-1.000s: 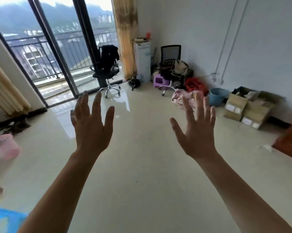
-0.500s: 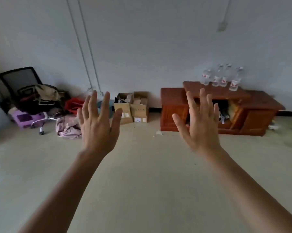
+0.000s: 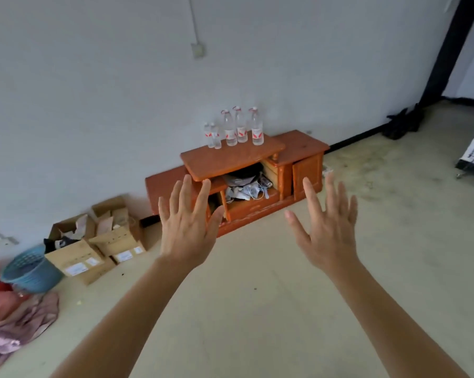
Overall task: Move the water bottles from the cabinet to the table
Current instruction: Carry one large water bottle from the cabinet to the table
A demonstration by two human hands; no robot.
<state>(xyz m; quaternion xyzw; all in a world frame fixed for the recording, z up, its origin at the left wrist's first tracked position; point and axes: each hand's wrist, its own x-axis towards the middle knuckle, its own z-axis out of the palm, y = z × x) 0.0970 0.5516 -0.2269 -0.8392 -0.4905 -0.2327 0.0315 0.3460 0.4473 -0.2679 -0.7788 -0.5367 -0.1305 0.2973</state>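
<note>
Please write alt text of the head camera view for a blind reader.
The left hand and right hand, open and empty, stretch toward a wooden cabinet by a wall, water bottles standing on top. Cardboard boxes sit to its left.

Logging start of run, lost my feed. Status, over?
Left grip and right grip open, empty, raised. Five water bottles upright on cabinet top, untouched. Cardboard boxes left of cabinet, off the path.
</note>
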